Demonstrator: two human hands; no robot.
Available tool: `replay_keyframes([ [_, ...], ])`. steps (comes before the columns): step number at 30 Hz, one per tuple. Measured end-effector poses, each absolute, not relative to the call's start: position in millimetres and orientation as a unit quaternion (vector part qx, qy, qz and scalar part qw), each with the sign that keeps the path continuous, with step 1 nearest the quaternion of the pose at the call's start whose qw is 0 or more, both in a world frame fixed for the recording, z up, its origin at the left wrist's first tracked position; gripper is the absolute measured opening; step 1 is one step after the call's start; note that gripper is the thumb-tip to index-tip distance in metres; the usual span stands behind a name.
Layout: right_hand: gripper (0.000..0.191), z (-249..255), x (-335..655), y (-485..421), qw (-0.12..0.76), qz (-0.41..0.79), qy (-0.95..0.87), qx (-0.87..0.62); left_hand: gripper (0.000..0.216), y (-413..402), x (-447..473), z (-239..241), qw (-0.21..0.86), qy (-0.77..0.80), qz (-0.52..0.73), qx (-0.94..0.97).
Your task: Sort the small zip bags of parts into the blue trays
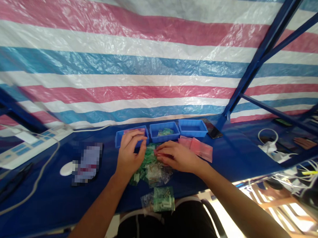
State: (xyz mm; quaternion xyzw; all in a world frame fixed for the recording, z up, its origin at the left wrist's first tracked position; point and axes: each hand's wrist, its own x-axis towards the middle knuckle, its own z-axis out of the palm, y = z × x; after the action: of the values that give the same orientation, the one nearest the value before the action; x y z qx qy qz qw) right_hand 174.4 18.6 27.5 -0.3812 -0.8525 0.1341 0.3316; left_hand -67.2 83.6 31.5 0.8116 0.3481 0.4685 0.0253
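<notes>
My left hand (131, 147) stood with thumb and fingers apart at the near edge of the left blue tray (118, 141), nothing visible between them. The right hand (177, 155) bent its fingers down to the pile of packets (148, 159); from my distant seat I could not tell whether they pinched one. The pile lay on the blue table (225, 160), just in front of the trays, green packets overlapping clear ones.

Good handling, I judged, called for lifting a single packet by its edge with a light pinch, since slick plastic looked likely to cling and drag neighbours along. The left hand seemed best used to steady the heap.

Beyond, small packets sat in the middle tray (170, 137), and pink bags (202, 150) lay near the right tray (194, 133). One green packet (166, 199) by the table's near edge needed care, lest a forearm brush it off.
</notes>
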Motion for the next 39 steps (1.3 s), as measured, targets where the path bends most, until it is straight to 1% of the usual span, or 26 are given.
replay_keyframes([
  [2, 0.025, 38.9, 174.8, 20.0, 0.342, 0.156, -0.847, -0.377, 0.015, 78.6, -62.5, 32.6, 0.045, 0.321, 0.464, 0.824],
  [4, 0.027, 51.1, 177.1, 25.4, 0.37, 0.165, -0.833, -0.378, 0.019, 76.2, -58.1, 35.5, 0.07, 0.297, 0.455, 0.837],
  [5, 0.027, 56.7, 179.4, 30.0, 0.393, 0.164, -0.82, -0.383, 0.026, 76.7, -55.9, 37.5, 0.085, 0.29, 0.446, 0.842],
  [7, 0.03, 65.3, 186.1, 42.5, 0.426, 0.185, -0.794, -0.393, 0.046, 82.5, -51.2, 41.4, 0.126, 0.294, 0.425, 0.847],
  [10, 0.038, 69.1, 197.2, 65.7, 0.49, 0.267, -0.727, -0.399, 0.077, 104.7, -41.9, 42.7, 0.225, 0.308, 0.408, 0.83],
  [11, 0.04, 67.7, 200.0, 73.2, 0.499, 0.29, -0.714, -0.397, 0.082, 114.5, -38.1, 41.3, 0.263, 0.304, 0.395, 0.826],
  [12, 0.041, 64.9, 201.9, 80.1, 0.51, 0.299, -0.704, -0.395, 0.083, 124.3, -34.0, 39.1, 0.3, 0.298, 0.388, 0.819],
  [13, 0.042, 61.0, 203.2, 86.2, 0.523, 0.299, -0.695, -0.393, 0.079, 133.6, -29.7, 36.5, 0.33, 0.297, 0.388, 0.808],
  [15, 0.043, 50.5, 204.0, 95.4, 0.549, 0.288, -0.676, -0.398, 0.07, 147.7, -21.3, 31.2, 0.349, 0.291, 0.398, 0.797],
  [19, 0.041, 28.7, 204.8, 101.5, 0.588, 0.284, -0.636, -0.411, 0.05, 151.6, -9.6, 27.4, 0.318, 0.281, 0.448, 0.787],
  [23, 0.034, 20.1, 205.6, 95.7, 0.579, 0.338, -0.634, -0.385, 0.047, 135.7, -11.2, 26.3, 0.272, 0.276, 0.463, 0.797],
  [28, 0.032, 22.4, 200.1, 86.7, 0.607, 0.333, -0.599, -0.402, 0.068, 119.2, -20.0, 14.7, 0.229, 0.282, 0.454, 0.814],
  [32, 0.034, 22.1, 195.7, 83.4, 0.62, 0.326, -0.582, -0.413, 0.067, 117.3, -25.2, 13.0, 0.196, 0.269, 0.45, 0.829],
  [34, 0.035, 21.4, 195.5, 83.2, 0.637, 0.315, -0.565, -0.42, 0.073, 118.9, -28.2, 16.2, 0.186, 0.252, 0.449, 0.837],
  [35, 0.037, 21.2, 195.9, 83.4, 0.645, 0.312, -0.554, -0.424, 0.074, 119.8, -29.8, 18.0, 0.162, 0.243, 0.447, 0.845],
  [39, 0.042, 22.9, 199.0, 84.1, 0.665, 0.327, -0.515, -0.431, 0.084, 122.8, -33.8, 22.4, 0.01, 0.151, 0.405, 0.902],
])
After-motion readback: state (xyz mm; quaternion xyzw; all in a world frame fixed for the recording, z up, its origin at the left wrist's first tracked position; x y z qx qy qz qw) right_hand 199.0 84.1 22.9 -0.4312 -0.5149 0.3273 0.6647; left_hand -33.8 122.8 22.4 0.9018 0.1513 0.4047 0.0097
